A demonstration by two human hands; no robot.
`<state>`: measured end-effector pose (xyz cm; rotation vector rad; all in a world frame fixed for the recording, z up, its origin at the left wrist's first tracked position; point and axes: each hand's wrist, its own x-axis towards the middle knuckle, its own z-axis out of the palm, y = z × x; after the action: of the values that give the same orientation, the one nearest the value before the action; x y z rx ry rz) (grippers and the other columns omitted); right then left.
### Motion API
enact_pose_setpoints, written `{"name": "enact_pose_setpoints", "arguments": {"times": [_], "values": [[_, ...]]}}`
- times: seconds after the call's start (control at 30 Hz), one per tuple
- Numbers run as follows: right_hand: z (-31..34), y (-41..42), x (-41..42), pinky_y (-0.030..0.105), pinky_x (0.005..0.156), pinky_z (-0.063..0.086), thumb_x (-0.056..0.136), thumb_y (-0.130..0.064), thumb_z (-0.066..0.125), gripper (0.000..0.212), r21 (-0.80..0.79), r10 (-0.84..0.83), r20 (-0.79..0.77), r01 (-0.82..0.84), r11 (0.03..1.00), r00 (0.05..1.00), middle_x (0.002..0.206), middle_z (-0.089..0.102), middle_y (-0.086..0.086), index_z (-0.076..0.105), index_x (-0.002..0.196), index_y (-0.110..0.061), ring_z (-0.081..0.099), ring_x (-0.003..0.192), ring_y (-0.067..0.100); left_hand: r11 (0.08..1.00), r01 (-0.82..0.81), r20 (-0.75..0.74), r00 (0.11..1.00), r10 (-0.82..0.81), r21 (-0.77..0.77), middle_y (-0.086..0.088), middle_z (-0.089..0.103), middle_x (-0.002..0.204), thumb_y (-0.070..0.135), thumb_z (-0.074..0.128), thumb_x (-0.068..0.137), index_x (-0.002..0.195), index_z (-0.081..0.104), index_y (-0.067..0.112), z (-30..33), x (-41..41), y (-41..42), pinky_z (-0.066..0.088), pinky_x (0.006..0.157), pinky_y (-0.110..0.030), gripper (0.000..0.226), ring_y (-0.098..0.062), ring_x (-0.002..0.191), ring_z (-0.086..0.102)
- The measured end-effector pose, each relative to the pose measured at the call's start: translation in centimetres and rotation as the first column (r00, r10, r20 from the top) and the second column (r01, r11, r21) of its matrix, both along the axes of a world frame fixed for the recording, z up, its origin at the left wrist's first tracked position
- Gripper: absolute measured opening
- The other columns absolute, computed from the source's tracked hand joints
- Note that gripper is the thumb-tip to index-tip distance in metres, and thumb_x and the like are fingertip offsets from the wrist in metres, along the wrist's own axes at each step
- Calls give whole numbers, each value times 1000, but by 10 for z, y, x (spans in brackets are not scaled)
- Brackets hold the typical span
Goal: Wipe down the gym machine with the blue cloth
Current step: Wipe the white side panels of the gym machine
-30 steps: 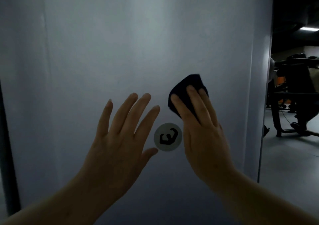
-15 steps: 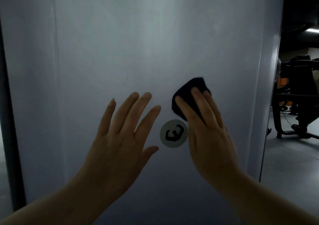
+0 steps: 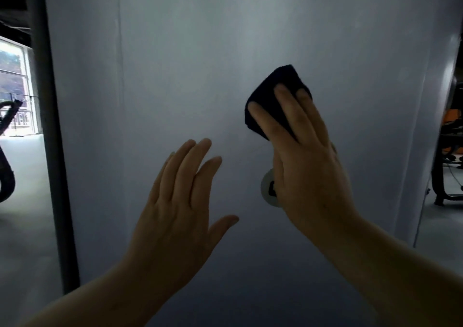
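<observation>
A tall pale grey panel of the gym machine [image 3: 200, 63] fills most of the view. My right hand [image 3: 305, 166] presses the dark blue cloth [image 3: 273, 93] flat against the panel with straight fingers, right of centre. A round white logo sticker [image 3: 266, 188] peeks out from behind that hand's lower edge. My left hand [image 3: 185, 208] is held up in front of the panel, lower and to the left, fingers straight and spread, holding nothing.
A dark vertical post [image 3: 50, 126] runs along the panel's left edge, with a bright window [image 3: 15, 88] and a black machine part [image 3: 6, 151] beyond it. Dark gym equipment [image 3: 451, 151] stands on the grey floor at the far right.
My right hand and the cloth have slid up and to the right on the panel, now covering part of the logo sticker. The view has shifted left, revealing the window.
</observation>
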<state>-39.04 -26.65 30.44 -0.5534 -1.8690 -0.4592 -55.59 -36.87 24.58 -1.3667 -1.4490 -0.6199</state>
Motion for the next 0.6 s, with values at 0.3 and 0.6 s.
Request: {"name": "enact_pose_setpoints", "arguments": {"times": [0.3,0.6], "values": [[-27,-9,-4,46,111,32,93,-1,41,63,117,-38,187,16,993,982,161,25,0,39,149,-28,17,150,25,998,28,95,995,-34,65,-21,26,156,59,54,88,141,41,0,-13,-9,-6,33,112,-56,81,-37,146,22],[-38,-23,-26,41,111,21,93,-8,31,62,169,-72,231,33,985,970,161,24,1,38,151,-28,17,150,25,997,21,223,974,-38,78,-19,26,156,60,56,87,143,36,-1,-29,-11,-15,30,116,-49,85,-35,146,23]]}}
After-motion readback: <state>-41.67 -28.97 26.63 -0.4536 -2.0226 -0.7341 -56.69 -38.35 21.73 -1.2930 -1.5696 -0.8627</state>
